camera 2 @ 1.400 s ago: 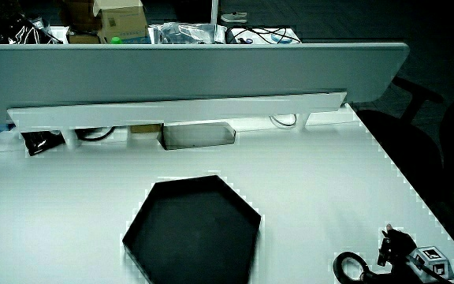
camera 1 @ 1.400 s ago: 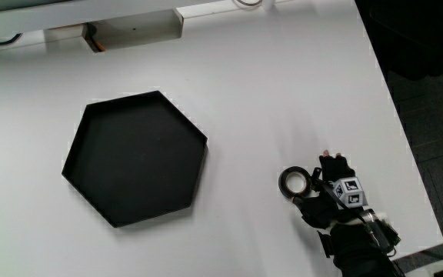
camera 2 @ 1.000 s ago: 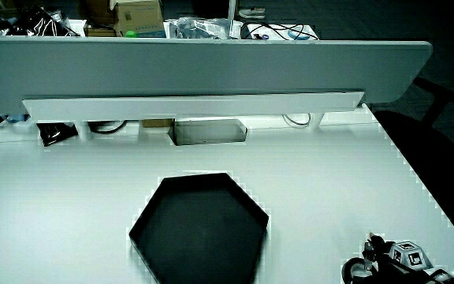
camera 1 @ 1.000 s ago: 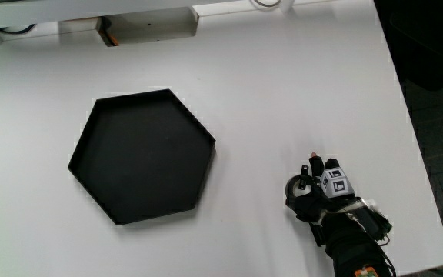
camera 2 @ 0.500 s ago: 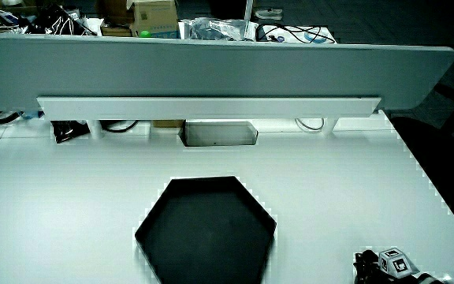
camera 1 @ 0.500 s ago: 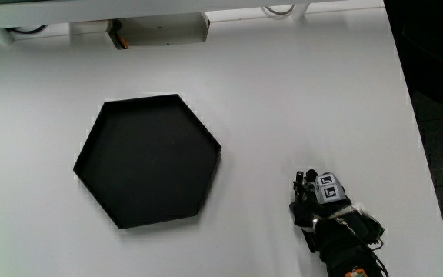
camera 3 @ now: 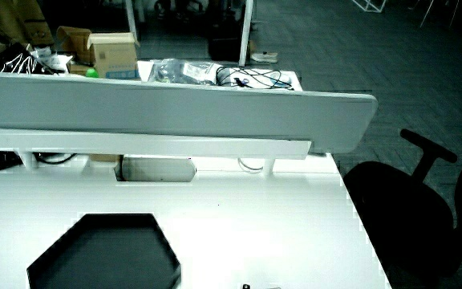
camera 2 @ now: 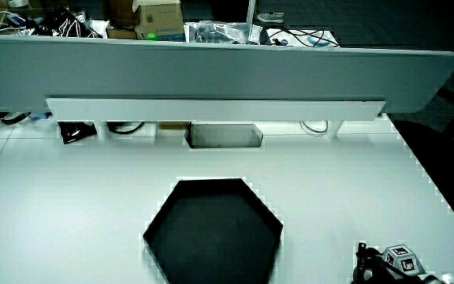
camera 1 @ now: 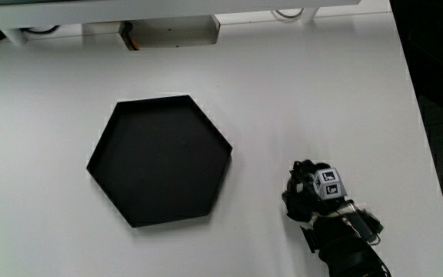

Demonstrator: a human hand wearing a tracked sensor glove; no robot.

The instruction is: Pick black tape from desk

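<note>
Main view: the hand [camera 1: 314,196], gloved in black with the cube [camera 1: 329,185] on its back, sits low on the white counter [camera 1: 298,100], beside the hexagonal black tray [camera 1: 160,171] and a little nearer the person than the tray's middle. Its fingers are curled down over the spot where the tape lies; the tape is hidden under the glove, so a grip cannot be confirmed. The forearm [camera 1: 348,246] runs back toward the person. In a side view only the cube [camera 2: 401,257] and knuckles show, near the tray [camera 2: 213,230].
</note>
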